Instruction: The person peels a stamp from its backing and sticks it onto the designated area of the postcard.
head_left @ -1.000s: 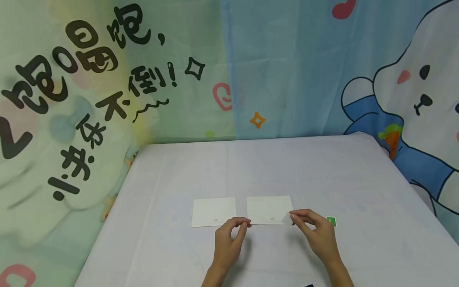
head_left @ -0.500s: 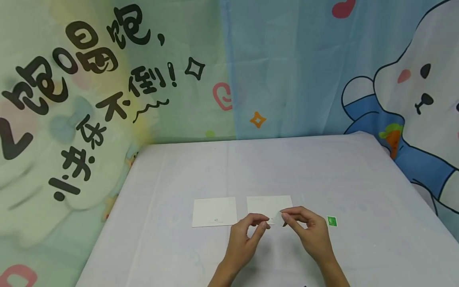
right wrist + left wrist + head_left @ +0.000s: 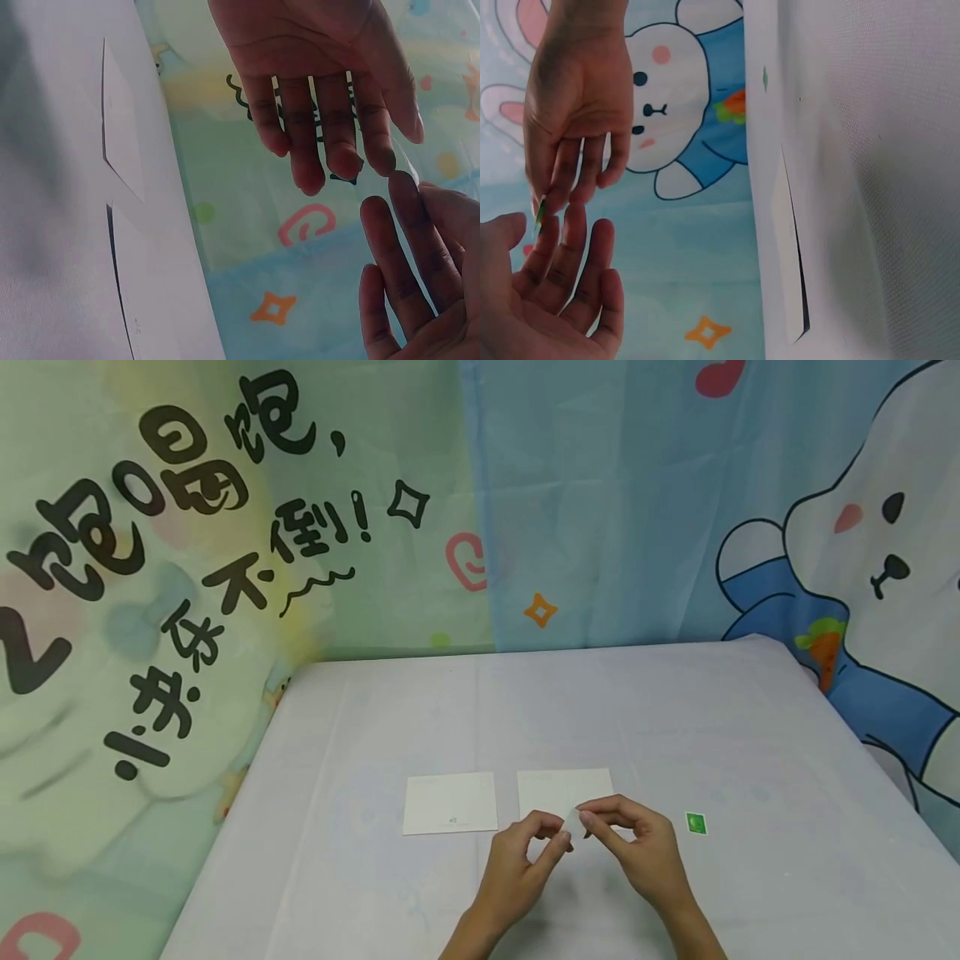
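Observation:
In the head view, my right hand (image 3: 641,852) pinches a small stamp (image 3: 575,822) between thumb and forefinger, its pale back facing up. A green side of the stamp (image 3: 540,215) shows edge-on in the left wrist view. My left hand (image 3: 517,864) meets it from the other side. Its thumb and forefinger stand apart with the stamp's edge between their tips, the other fingers loosely bent. Both hands are raised over the near edge of the right white card (image 3: 558,785), covering part of it.
Another white card (image 3: 450,802) with a small printed mark lies to the left on the white-covered table (image 3: 420,710). A green stamp with a white border (image 3: 696,823) lies right of my hands. A printed cloth backdrop (image 3: 600,510) hangs behind the table.
My right hand has moved left with the stamp, over the right card. My left hand has moved right, off the left card, until its fingertips meet the stamp.

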`<state>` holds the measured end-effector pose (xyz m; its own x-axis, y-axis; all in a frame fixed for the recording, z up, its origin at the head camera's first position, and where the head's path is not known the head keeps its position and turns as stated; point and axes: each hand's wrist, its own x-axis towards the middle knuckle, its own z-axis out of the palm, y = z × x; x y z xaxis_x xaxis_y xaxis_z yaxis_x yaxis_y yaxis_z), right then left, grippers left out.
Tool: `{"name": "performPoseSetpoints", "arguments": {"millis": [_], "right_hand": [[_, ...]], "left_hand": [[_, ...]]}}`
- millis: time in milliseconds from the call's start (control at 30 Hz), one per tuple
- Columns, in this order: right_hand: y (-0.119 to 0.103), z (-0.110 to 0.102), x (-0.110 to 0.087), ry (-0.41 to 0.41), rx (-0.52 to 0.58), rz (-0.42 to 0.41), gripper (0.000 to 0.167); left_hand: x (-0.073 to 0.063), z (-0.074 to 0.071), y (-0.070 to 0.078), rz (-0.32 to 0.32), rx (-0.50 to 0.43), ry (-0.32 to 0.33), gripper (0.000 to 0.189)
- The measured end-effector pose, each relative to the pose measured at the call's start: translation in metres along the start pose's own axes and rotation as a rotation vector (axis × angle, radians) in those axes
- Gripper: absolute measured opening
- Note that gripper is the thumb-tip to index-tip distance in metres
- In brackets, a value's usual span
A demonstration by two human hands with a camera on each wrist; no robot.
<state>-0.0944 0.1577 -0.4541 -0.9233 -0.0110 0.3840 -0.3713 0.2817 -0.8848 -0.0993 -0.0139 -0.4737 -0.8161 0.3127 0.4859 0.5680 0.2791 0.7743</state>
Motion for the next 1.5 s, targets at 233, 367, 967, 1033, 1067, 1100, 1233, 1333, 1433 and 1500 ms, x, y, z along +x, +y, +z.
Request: {"name": "performPoseSetpoints", "arguments": {"millis": [233, 367, 967, 1033, 1067, 1100, 1233, 1333, 1433, 1500], "right_hand": [[-0.001, 0.003, 0.0, 0.014, -0.024, -0.016, 0.009], [-0.001, 0.004, 0.0, 0.023, -0.032, -0.007, 0.01], [-0.002, 0.002, -0.001, -0.037, -0.014, -0.012, 0.009], [-0.002, 0.002, -0.001, -0.034, -0.012, -0.005, 0.008], [-0.003, 0.002, -0.001, -0.034, -0.016, -0.007, 0.008], [-0.003, 0.002, -0.001, -0.029, -0.015, -0.001, 0.007], [-0.003, 0.003, -0.001, -0.005, -0.023, 0.022, 0.007], [0.012, 0.003, -0.003, 0.018, -0.042, 0.033, 0.007], [0.023, 0.004, -0.004, 0.031, -0.055, 0.015, 0.009], [0.026, 0.004, -0.004, 0.036, -0.052, 0.004, 0.009]], "left_hand": [[0.0, 0.0, 0.001, -0.002, 0.005, -0.003, 0.011], [0.0, -0.001, 0.001, 0.012, 0.017, -0.007, 0.008], [0.002, -0.005, -0.002, 0.012, -0.037, -0.003, 0.009], [0.002, -0.006, -0.003, 0.008, -0.043, -0.003, 0.009], [0.002, -0.006, -0.002, 0.005, -0.046, -0.005, 0.008], [0.002, -0.006, -0.002, 0.004, -0.051, -0.008, 0.008], [0.001, -0.006, 0.0, 0.006, -0.061, -0.018, 0.008], [0.001, -0.006, 0.001, 0.012, -0.056, -0.03, 0.009], [0.002, -0.006, 0.001, 0.029, -0.043, -0.039, 0.01], [0.002, -0.006, 0.002, 0.048, -0.031, -0.039, 0.011]]}}
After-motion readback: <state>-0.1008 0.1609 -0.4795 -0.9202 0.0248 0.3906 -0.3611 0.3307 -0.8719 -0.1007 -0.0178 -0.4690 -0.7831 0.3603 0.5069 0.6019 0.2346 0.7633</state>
